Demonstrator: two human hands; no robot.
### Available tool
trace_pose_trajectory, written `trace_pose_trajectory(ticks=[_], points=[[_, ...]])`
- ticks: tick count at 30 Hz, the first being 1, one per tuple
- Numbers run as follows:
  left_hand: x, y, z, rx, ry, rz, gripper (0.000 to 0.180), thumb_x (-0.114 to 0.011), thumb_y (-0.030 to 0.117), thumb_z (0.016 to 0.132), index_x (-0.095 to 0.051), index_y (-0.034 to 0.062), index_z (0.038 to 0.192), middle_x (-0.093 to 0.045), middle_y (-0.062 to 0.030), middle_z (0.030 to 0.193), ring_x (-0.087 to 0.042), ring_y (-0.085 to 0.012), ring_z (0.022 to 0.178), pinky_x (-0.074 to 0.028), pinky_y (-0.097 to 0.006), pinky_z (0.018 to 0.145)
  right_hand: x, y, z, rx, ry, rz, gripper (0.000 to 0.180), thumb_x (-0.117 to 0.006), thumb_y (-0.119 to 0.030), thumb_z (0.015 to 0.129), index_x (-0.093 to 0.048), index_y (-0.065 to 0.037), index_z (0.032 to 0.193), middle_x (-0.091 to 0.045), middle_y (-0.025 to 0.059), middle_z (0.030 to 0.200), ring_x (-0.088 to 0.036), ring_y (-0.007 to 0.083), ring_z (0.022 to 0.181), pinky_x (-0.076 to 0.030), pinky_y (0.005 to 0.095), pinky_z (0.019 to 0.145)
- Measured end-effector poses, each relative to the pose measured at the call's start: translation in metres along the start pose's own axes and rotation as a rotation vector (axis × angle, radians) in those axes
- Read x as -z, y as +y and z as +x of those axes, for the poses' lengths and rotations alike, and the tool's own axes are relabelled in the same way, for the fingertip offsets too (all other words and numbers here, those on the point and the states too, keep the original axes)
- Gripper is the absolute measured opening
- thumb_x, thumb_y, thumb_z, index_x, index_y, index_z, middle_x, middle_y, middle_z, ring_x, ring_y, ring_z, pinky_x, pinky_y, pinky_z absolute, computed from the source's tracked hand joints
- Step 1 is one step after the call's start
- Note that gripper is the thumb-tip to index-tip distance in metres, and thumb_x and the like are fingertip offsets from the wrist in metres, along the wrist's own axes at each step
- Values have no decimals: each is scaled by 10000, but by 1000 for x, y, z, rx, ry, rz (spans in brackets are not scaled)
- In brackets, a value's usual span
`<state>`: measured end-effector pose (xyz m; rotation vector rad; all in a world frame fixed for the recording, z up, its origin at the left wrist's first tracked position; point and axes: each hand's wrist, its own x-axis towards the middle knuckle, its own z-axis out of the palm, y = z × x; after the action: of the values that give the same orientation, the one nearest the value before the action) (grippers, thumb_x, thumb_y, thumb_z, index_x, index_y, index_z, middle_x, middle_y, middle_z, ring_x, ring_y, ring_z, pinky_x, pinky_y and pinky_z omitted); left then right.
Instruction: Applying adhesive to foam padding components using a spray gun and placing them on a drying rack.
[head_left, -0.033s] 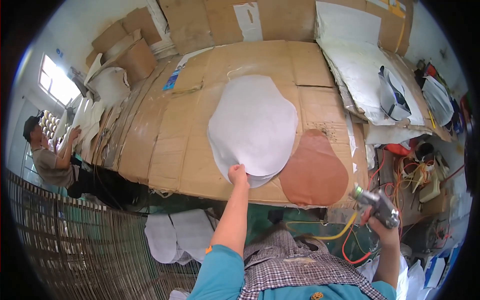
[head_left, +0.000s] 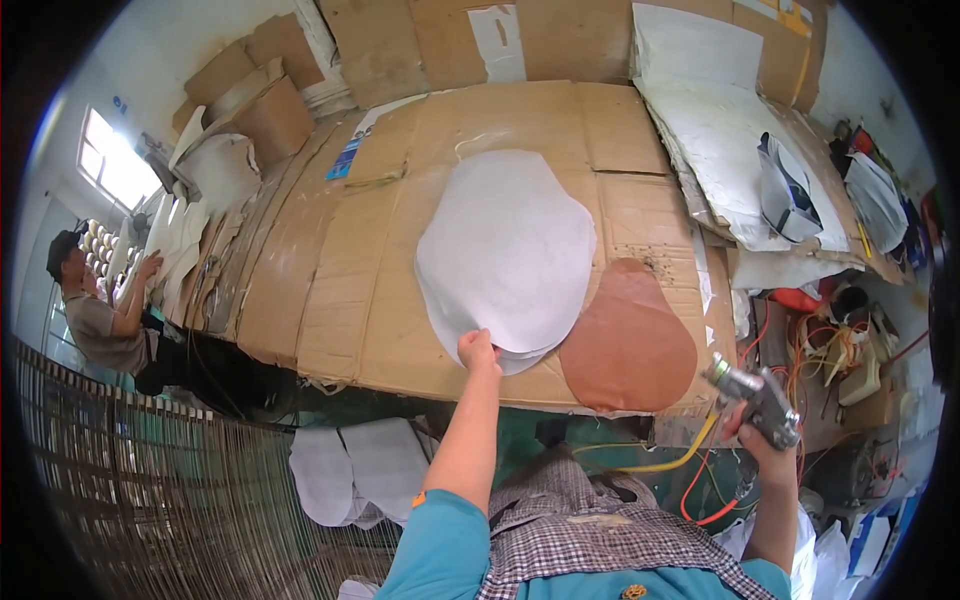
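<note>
A stack of pale grey sheets with rounded outlines [head_left: 508, 250] lies on the cardboard-covered table [head_left: 335, 310]. My left hand [head_left: 478, 350] is closed on the near edge of the top sheet, which creases slightly at the fingers; the edges of lower sheets show beside it. Right of the stack, touching or nearly touching it, a pear-shaped reddish-brown piece [head_left: 630, 345] lies flat. My right hand [head_left: 765, 450] grips a metal spray gun [head_left: 755, 400] off the table's near right corner. Yellow and red hoses run near the gun.
More grey sheets [head_left: 365, 470] hang over a slatted rack [head_left: 180, 480] at the lower left. A white-covered stack [head_left: 720, 140] stands at the back right, beside tangled hoses [head_left: 840, 335]. At the far left a person [head_left: 110, 310] handles pale sheets.
My right hand has raised the spray gun very slightly, its tip shifting up. The left hand and the sheets stay almost where they were.
</note>
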<state>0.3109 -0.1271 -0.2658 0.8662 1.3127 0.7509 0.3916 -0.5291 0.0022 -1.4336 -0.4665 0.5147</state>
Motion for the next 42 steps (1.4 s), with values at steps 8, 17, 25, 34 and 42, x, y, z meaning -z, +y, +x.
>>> trace_pose_trajectory(ticks=[8, 17, 25, 34, 42], points=[[-17, 1, -47, 276, -217, -307, 251, -599, 58, 759, -474, 30, 975, -552, -102, 905, -590, -235, 718, -523, -343, 560, 12, -5, -7, 5, -105, -83, 423, -655, -71, 724, -493, 15, 1105, -568, 75, 775, -574, 156, 678, -492, 296, 617], [-15, 29, -65, 21, -311, -548, 333, -513, -28, 740, -455, 40, 1060, -553, -101, 960, -596, -230, 782, -545, -341, 578, -21, 11, 20, -28, -13, -140, 436, -629, -176, 773, -458, 7, 1129, -548, 66, 790, -565, 177, 737, -458, 330, 688], [148, 195, -118, -262, -317, -857, 420, -432, 204, 768, -514, -54, 1089, -547, -198, 1113, -533, -320, 1027, -430, -456, 886, -4, -6, -18, -49, -95, -15, 485, -629, -136, 772, -424, -6, 1192, -556, 96, 824, -573, 191, 754, -478, 336, 702], [204, 233, -202, -407, -275, -747, 502, -363, 420, 855, -552, 7, 1069, -582, -157, 1046, -579, -260, 917, -480, -438, 771, -21, -2, -13, 4, 102, -168, 344, -624, -111, 766, -488, 8, 1058, -573, 74, 766, -576, 149, 665, -482, 282, 621], [209, 228, -191, -480, -211, -603, 509, -365, 423, 852, -546, 3, 1076, -579, -160, 1046, -581, -262, 910, -486, -439, 757, -22, -15, -50, -15, -80, -154, 517, -660, -130, 736, -415, 31, 1161, -581, 91, 767, -589, 171, 646, -488, 300, 630]])
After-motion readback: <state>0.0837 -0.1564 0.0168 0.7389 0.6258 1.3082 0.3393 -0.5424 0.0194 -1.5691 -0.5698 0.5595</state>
